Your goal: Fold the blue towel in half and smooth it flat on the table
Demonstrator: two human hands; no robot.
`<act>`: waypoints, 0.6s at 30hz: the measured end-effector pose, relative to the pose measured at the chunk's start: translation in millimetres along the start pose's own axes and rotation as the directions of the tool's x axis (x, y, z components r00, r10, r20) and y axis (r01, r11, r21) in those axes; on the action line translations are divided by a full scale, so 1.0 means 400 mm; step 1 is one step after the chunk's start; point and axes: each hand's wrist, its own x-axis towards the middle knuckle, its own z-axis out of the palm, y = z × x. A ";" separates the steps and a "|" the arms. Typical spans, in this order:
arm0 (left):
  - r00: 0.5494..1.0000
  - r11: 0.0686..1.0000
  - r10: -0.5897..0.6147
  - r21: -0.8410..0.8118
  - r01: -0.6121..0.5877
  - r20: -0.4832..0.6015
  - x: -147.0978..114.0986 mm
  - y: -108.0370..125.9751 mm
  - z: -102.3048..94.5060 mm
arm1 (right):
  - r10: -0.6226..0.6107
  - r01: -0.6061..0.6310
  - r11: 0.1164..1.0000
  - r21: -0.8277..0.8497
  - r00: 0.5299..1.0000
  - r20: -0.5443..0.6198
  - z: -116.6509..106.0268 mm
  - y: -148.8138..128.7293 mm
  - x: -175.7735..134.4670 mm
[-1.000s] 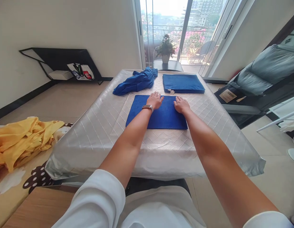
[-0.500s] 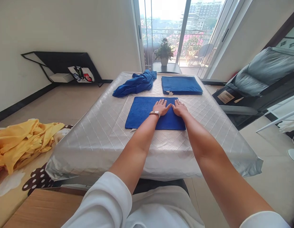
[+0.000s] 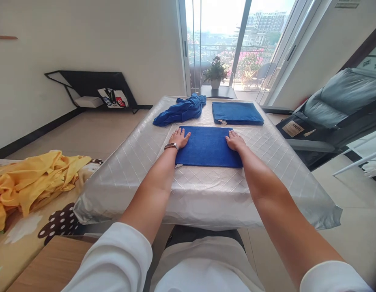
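Folded blue cloth (image 3: 209,148) lying flat on the desk (image 3: 129,178), roughly mid-desk, straight in front of the person. Left hand (image 3: 179,138) open, palm down on the cloth's left side near the far corner, fingers spread a bit, gripping nothing; wristband (image 3: 171,146) on that wrist. Right hand (image 3: 235,141) also open and palm down, at the cloth's right edge toward the far corner, no grip. Hands well apart, most of the cloth showing between them. Small white tag (image 3: 179,165) peeks out at the near left corner. Beyond the cloth, far right: neat stack of folded blue cloths (image 3: 238,111), pale label (image 3: 223,122) at its near edge. Far left: crumpled blue cloth (image 3: 180,110), loose heap, apart from the stack. Off the desk: yellow fabric (image 3: 38,178) piled at left, potted plant (image 3: 216,73) past the far edge, in front of the glass door (image 3: 218,24).
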 end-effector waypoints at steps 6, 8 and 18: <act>1.000 1.000 -0.015 -0.009 0.014 -0.028 -0.017 0.020 -0.008 | -0.007 0.007 0.999 -0.036 1.000 -0.002 -0.010 0.028 -0.034; 0.998 1.000 -0.020 -0.006 0.020 -0.066 -0.026 0.039 -0.015 | -0.013 0.013 0.999 -0.043 1.000 0.001 -0.016 0.035 -0.050; 0.900 0.901 0.434 -0.001 -0.435 -0.022 -0.055 0.399 0.043 | -0.007 0.008 1.000 -0.024 1.000 0.005 -0.003 -0.013 -0.112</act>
